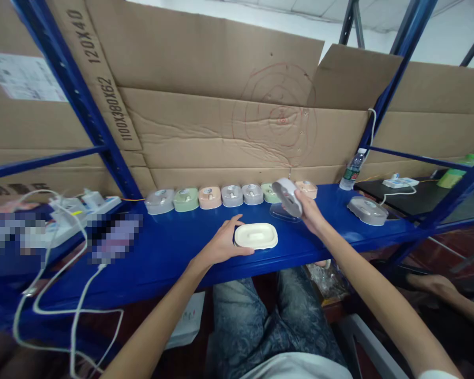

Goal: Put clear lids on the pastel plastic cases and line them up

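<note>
My left hand [223,243] rests on the blue shelf and grips the left side of a cream oval case [256,236] lying flat. My right hand [306,208] holds a grey oval case [287,196] tilted up above a clear plastic piece [283,213]. Behind them a row of several pastel oval cases [221,196], grey, green, peach and lilac, stands along the cardboard wall.
The blue shelf [169,252] runs across the view. Another grey case [368,210] with a white cable lies at the right, near a water bottle [352,169]. Power strips [79,206] and white cables [55,295] lie at the left. Blue rack posts stand on both sides.
</note>
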### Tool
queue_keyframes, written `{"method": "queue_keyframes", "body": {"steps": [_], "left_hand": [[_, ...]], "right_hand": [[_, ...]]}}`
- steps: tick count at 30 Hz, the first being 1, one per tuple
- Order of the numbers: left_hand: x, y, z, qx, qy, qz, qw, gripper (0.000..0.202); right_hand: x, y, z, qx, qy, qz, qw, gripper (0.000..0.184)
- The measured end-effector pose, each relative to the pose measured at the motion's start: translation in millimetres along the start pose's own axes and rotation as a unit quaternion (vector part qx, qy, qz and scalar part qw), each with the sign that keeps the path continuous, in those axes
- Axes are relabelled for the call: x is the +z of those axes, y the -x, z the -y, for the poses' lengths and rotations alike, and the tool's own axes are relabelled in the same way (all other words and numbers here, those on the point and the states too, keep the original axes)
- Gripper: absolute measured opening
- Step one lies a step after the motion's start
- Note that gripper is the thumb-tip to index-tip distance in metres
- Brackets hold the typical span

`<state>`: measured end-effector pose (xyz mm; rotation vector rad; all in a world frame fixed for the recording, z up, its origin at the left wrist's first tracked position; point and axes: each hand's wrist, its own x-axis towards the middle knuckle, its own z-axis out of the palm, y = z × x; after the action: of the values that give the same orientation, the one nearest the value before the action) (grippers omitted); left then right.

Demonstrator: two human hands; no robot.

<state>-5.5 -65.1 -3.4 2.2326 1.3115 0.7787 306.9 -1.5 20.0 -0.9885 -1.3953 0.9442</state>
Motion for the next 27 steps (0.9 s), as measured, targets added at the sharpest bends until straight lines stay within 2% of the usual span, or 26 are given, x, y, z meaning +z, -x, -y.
{"method": "queue_keyframes", "body": {"steps": [2,4,8,11,13,17,24,27], "left_hand": [[-0.5,0.7,-1.8,0.001,0.002,0.004,1.000,0.089],[-0.6,0.9,-2.7,0.001,0.005,0.005,1.000,0.091],[-0.3,1.1,-2.0,0.004,0.015,0.003,1.000,0.102],[-0.1,1.6,-0.8,0.009,0.012,0.004,1.000,0.102],[0.3,1.8,0.4,0.013,0.013,0.004,1.000,0.105],[1.6,1.9,3.5,0.019,0.018,0.003,1.000,0.112],[0.3,3.6,3.3,0.026,0.027,0.029,0.999,0.111],[-0.3,5.0,2.2,0.040,0.028,0.032,0.998,0.104]], "right_hand": [[-20.4,-6.3,1.1,-0.033,0.060,-0.051,0.996,0.066],[-35.3,-10.4,0.9,-0.106,0.184,-0.069,0.975,0.061],[-43.5,-14.1,-3.1,-0.231,0.405,0.038,0.884,0.055],[-39.9,-14.9,-10.4,-0.255,0.501,0.110,0.820,0.059],[-38.3,-14.6,-16.5,-0.252,0.534,0.129,0.796,0.062],[-39.4,-12.1,-24.0,-0.250,0.538,0.131,0.794,0.070],[-43.5,-4.5,-22.1,-0.231,0.471,0.127,0.842,0.101],[-44.4,0.4,-27.7,-0.223,0.457,0.118,0.853,0.108]]}}
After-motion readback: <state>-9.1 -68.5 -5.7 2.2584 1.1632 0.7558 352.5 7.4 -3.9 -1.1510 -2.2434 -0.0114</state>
